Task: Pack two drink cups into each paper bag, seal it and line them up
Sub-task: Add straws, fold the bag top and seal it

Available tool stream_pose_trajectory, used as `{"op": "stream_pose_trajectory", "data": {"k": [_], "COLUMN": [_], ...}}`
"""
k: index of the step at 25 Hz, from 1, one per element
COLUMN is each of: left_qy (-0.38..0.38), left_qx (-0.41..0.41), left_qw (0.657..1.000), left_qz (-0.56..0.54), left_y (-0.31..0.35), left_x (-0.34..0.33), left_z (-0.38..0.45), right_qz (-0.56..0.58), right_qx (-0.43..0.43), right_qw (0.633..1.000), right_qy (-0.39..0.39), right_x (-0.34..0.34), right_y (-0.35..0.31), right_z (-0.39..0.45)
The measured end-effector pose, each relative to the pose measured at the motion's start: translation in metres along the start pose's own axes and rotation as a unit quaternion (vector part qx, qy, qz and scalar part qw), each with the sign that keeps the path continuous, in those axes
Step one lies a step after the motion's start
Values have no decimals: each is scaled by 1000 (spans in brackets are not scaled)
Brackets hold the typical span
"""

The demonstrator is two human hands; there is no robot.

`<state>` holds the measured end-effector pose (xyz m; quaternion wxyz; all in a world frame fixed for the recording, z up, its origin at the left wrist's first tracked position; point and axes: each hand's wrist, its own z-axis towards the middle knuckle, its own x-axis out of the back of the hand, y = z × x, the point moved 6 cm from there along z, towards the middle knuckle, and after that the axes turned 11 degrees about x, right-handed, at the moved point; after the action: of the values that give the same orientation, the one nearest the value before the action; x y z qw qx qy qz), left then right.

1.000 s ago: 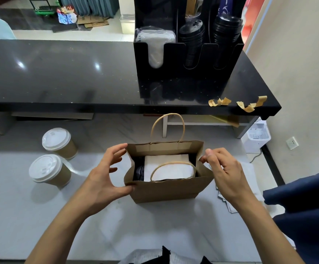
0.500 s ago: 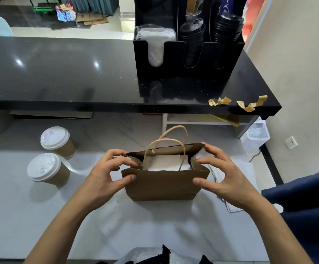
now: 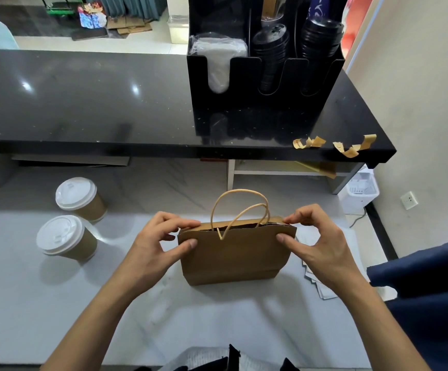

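Observation:
A brown paper bag [image 3: 233, 255] with rope handles stands upright on the pale counter, its mouth pressed nearly flat. My left hand [image 3: 158, 245] pinches the bag's top left corner between thumb and fingers. At the top right corner my right hand [image 3: 316, 239] pinches the rim the same way. What is inside the bag is hidden. Two brown drink cups with white lids stand to the left: the farther cup [image 3: 79, 198] and the nearer cup [image 3: 63, 238].
A raised black shelf [image 3: 83, 103] runs across the back, carrying a black organiser [image 3: 264, 81] of lids and several curled brown paper strips [image 3: 348, 148]. Flat papers [image 3: 316, 285] lie right of the bag. Dark blue cloth [image 3: 431, 290] fills the right edge.
The bag's mouth was wide open with a white item showing inside; both hands have squeezed the two sides together, so the top is now almost closed and the handles stand up.

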<state>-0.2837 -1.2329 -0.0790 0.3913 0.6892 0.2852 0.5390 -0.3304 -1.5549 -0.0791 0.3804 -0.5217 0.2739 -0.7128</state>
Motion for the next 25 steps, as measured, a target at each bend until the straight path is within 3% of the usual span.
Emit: {"op": "stream_pose_trajectory", "data": {"k": [5, 10, 18, 25], "left_qy": [-13, -31, -35, -20], "left_qx": [3, 5, 55, 30], "left_qw": [1000, 999, 980, 983], "left_qz": [1, -25, -189, -182], "left_y": [-3, -10, -22, -19], "left_x": [-6, -14, -19, -19], "left_z": [3, 8, 11, 13], "right_qz": [-35, 36, 49, 26], "right_qx": [23, -12, -15, -22], "right_qw": [998, 999, 998, 996], "right_qy": [-44, -38, -26, -88], "right_x": [-5, -5, -4, 3], "right_y": [-4, 0, -1, -6], "right_z": [3, 4, 11, 15]}}
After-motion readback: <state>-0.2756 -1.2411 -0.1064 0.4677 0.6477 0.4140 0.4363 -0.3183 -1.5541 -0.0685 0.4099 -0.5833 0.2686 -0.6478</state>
